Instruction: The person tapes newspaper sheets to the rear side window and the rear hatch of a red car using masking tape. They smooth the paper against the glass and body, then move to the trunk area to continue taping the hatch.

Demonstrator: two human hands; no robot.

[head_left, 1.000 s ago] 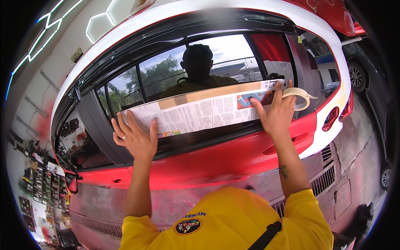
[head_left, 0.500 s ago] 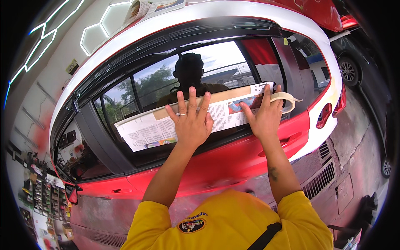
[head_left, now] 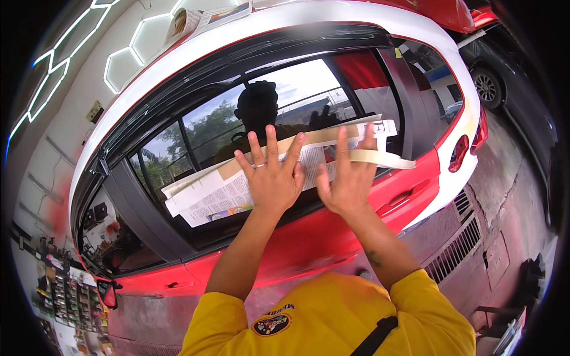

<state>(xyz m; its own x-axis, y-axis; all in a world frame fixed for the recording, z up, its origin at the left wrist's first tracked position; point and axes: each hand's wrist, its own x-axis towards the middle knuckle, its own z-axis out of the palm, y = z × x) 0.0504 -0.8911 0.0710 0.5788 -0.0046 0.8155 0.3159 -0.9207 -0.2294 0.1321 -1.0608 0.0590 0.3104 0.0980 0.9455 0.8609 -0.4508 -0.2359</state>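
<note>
A folded strip of newspaper (head_left: pixel 205 200) with a tan band along its upper part lies across the lower edge of the car's rear side window (head_left: pixel 208 127). My left hand (head_left: pixel 274 175) presses flat on the strip with its fingers spread, a ring on one of them. To its right, my right hand (head_left: pixel 349 185) reaches over the strip's right part, thumb and fingers apart. A roll of masking tape (head_left: pixel 389 158), seen nearly edge-on, sticks out from the right hand's outer fingers, which seem to carry it. How those fingers grip it is hidden.
The car has a red door (head_left: pixel 297 243) with a door handle (head_left: pixel 396 202) and a white roof edge (head_left: pixel 297 18). More newspaper (head_left: pixel 222 16) rests on the roof. A dark car (head_left: pixel 513 89) stands at right, near a floor grate (head_left: pixel 454 252). Stocked shelves (head_left: pixel 74 302) are at lower left.
My right hand has slid left along the newspaper strip, and the tape roll has come with it and turned edge-on. The strip's upper edge now stands partly apart. My left hand stays pressed down.
</note>
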